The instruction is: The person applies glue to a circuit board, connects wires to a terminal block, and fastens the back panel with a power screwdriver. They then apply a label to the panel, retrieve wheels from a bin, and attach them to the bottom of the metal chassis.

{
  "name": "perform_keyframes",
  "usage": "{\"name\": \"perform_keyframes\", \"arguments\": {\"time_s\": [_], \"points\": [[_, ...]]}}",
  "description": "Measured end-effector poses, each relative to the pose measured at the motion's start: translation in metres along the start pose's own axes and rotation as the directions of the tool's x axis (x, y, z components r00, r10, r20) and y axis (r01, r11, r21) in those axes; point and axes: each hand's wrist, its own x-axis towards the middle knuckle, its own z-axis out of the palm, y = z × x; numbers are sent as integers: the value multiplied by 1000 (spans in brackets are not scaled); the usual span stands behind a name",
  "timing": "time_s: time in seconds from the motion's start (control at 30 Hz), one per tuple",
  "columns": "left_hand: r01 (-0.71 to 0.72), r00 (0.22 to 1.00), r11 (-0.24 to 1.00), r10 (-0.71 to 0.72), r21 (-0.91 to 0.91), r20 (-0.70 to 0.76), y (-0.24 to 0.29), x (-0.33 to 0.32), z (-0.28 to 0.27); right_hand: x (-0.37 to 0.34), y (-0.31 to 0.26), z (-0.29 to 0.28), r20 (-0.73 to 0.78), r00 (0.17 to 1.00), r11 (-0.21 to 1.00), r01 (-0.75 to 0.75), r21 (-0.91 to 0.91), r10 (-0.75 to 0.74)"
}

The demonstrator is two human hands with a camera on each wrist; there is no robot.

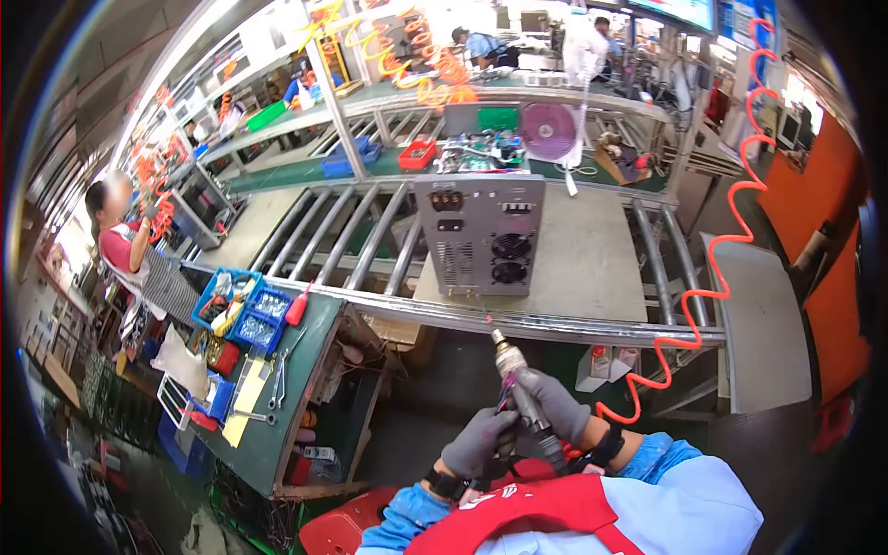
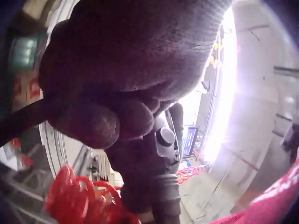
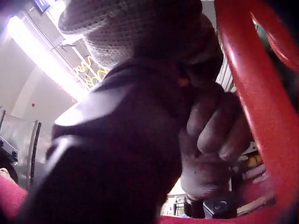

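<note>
In the head view, a pneumatic screwdriver (image 1: pixel 528 404) slants up and away from the person's body, its metal nose (image 1: pixel 500 339) toward the grey metal case. My gloved right hand (image 1: pixel 558 403) wraps round its barrel. The gloved left hand (image 1: pixel 480 442) has its fingers curled against the tool's near side. Seen from the left wrist, those curled fingertips (image 2: pixel 106 129) overlap the dark tool body (image 2: pixel 140 182), and a dark strip runs out from beneath them. The grey metal case (image 1: pixel 482 236), with two fans and sockets, stands upright on a board beyond the hands.
An orange-red coiled air hose (image 1: pixel 692 294) loops down at the right. On the left, a green side bench (image 1: pixel 305 370) carries blue bins (image 1: pixel 257 326) of small hardware, a red-handled screwdriver (image 1: pixel 298 305) and wrenches. Metal rollers (image 1: pixel 375 240) flank the case. Another person (image 1: pixel 120 227) stands at far left.
</note>
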Motion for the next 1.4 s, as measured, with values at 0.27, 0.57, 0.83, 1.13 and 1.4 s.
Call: {"name": "perform_keyframes", "arguments": {"time_s": [0.27,0.57,0.83,1.13,1.4], "points": [[-377,826,869,472,322,-308,113,19,-50,60,-56,32,-4,999,999,36,3,-36],[-461,860,865,490,195,-140,185,66,-53,111,-83,83,-149,943,954,286,-91,-297],[-322,944,926,330,196,-8,210,75,-90,129,-85,111,-305,902,951,282,-126,-307],[-374,928,903,362,211,91,221,84,-106,135,-87,120,-296,932,973,228,40,-206],[-517,856,832,497,201,144,235,89,-91,137,-80,108,-18,989,750,125,649,-149]]}}
